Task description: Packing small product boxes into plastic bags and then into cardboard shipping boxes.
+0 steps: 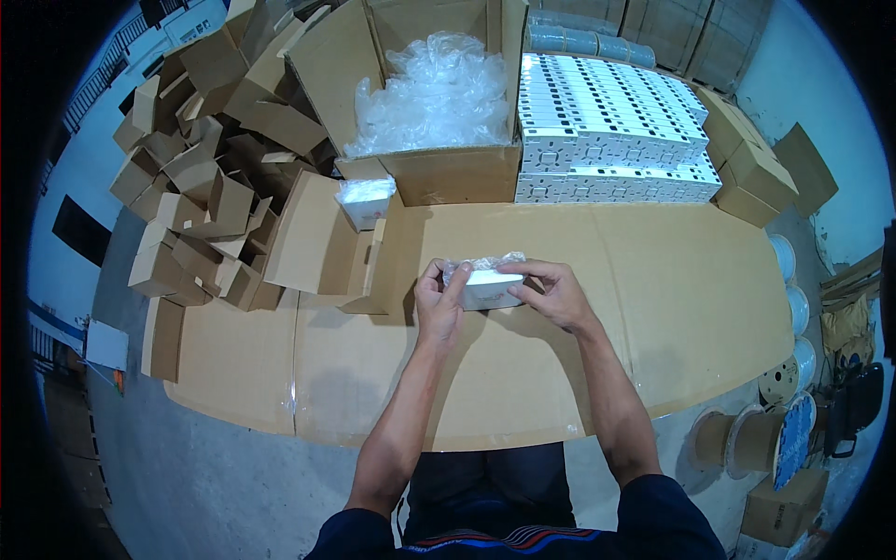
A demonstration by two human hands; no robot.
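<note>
**Currently: bagged white box held over cardboard-covered table**

Held in both hands: small white box in clear plastic wrap, above the cardboard table top. Left hand clamped on the left end, right hand pinching the top and right edge.

Risks, as judged:
- Slippery film; possible slide from the fingers.
- Thin wrap; possible tear under a hard pull.

Surroundings:
- Back centre: open carton of crumpled clear bags.
- Back right: stacked white boxes with dark markings.
- Left: heap of folded brown cartons; one open, with a wrapped white box.
</note>
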